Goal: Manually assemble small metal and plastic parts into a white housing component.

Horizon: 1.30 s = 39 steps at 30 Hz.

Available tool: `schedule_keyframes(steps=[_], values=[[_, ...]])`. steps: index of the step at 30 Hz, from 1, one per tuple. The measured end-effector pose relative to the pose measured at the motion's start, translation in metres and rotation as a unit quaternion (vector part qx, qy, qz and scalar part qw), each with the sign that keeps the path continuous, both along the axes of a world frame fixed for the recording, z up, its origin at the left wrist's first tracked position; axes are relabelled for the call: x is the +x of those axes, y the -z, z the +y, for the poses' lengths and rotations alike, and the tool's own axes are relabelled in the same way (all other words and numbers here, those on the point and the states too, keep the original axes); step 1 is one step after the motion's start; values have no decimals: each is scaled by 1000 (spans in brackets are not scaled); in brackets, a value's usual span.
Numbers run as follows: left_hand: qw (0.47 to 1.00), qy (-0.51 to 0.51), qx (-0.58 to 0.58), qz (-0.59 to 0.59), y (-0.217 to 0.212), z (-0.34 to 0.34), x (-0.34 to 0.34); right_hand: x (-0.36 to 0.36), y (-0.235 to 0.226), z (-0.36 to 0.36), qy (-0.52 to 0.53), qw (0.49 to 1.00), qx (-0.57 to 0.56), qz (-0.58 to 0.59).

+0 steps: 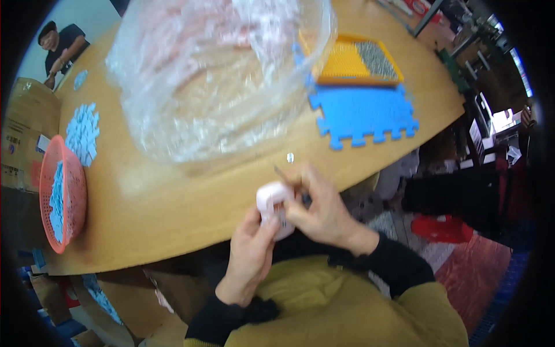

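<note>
My left hand [250, 251] is closed around the lower part of a pale pink plastic casing [269, 194], held up just off the table's near edge. An opening with something reddish-brown inside shows in the casing's middle. My right hand [324, 214] is closed, its thumb pressed to the casing beside that opening. From between its fingers a thin dark pointed tool [280, 172] sticks out toward the upper left; most of it is hidden. A small silvery piece [290, 157] lies on the table just beyond my hands.
A large clear plastic bag [214, 115] with pale pink parts spreads across the table [173, 220]. At right, a yellow tray [347, 61] of small metal pieces sits on a blue foam mat [367, 113]. A pink basket [78, 196] and pale blue pieces [84, 133] are left; a person [65, 49] sits beyond.
</note>
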State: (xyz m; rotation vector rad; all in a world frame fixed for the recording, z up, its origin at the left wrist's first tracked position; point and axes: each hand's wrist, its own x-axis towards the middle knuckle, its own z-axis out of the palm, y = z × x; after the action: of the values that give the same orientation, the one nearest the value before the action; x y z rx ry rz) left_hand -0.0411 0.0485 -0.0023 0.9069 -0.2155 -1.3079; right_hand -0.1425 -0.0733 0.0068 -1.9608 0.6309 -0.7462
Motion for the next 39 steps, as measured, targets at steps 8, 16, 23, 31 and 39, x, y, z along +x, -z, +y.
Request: schedule_keyframes(steps=[8,16,23,31,39], values=[[995,78,-56,33,8,17,5,-17,-7,13,-57,996,60,40],[997,-10,-17,-77,2,13,27,-6,-8,-41,-23,996,59,54],[999,-28,-36,-28,-11,-1,42,4,16,-69,-26,971,-181,155],[999,26,-26,23,-7,-10,27,6,-19,-36,-37,991,125,11],[999,26,-15,35,-8,-15,21,9,-19,-23,-89,985,-144,-12]])
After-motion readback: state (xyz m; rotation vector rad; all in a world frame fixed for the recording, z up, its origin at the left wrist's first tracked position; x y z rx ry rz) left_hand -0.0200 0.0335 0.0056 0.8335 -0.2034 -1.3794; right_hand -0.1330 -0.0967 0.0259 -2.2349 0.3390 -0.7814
